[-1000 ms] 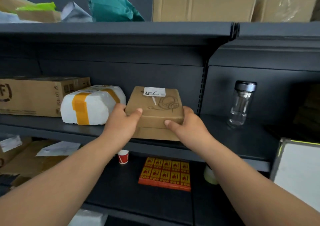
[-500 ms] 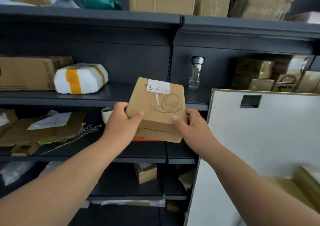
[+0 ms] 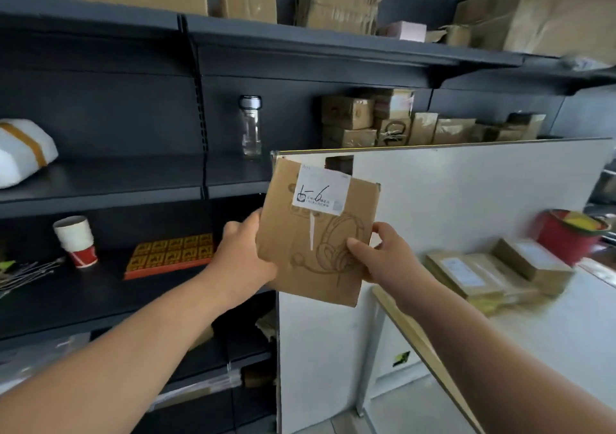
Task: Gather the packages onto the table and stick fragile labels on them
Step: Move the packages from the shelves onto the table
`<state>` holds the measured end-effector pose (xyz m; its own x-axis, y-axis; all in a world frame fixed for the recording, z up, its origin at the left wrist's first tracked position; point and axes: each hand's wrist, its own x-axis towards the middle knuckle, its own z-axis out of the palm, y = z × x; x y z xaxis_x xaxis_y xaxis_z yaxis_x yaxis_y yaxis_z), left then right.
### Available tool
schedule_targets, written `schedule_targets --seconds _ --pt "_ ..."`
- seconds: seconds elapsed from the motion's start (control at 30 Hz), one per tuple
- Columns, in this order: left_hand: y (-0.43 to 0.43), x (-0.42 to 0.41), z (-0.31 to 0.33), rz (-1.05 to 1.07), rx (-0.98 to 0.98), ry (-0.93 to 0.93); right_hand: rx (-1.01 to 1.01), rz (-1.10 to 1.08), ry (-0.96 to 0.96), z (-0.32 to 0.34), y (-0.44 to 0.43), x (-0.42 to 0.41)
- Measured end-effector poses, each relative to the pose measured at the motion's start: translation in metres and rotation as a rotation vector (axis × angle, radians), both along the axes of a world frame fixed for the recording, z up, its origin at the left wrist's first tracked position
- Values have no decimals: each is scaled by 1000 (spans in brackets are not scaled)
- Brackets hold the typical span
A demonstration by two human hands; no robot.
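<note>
I hold a brown cardboard package (image 3: 316,233) with a white label and a headphone drawing in the air, in front of a white partition board (image 3: 466,193). My left hand (image 3: 243,253) grips its left edge and my right hand (image 3: 380,257) grips its right edge. On the white table (image 3: 550,333) at the right lie several brown packages (image 3: 493,273) in a loose pile. A sheet of orange fragile labels (image 3: 170,255) lies on the dark shelf (image 3: 100,287) to the left. A white padded parcel (image 3: 23,152) with orange tape sits on the shelf above.
A paper cup (image 3: 77,240) stands left of the label sheet. A glass jar (image 3: 250,127) stands on the middle shelf. More cardboard boxes (image 3: 393,123) fill the shelf behind the partition and the top shelf. A red bucket (image 3: 570,233) stands at the table's far end.
Both hands lifted the package off the middle shelf and carried it right, toward the table. My view swung right, bringing the table and its packages into sight.
</note>
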<state>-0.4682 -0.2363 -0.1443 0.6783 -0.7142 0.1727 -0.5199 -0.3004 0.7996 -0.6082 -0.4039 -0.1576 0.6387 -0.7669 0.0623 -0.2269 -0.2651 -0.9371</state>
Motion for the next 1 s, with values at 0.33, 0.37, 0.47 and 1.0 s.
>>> schedule_targets --seconds 0.33,0.37,0.47,1.0 --pt "-229 -48 -60 -145 68 356 160 -212 71 -62 -180 -86" --pt "-253 -51 -66 -141 87 387 184 -214 77 -68 -199 -91" --pt "-316 -57 -81 -144 101 496 264 -214 87 -87 -250 -104" --pt "-488 -38 -173 16 309 728 686 -341 215 -169 -380 -89"
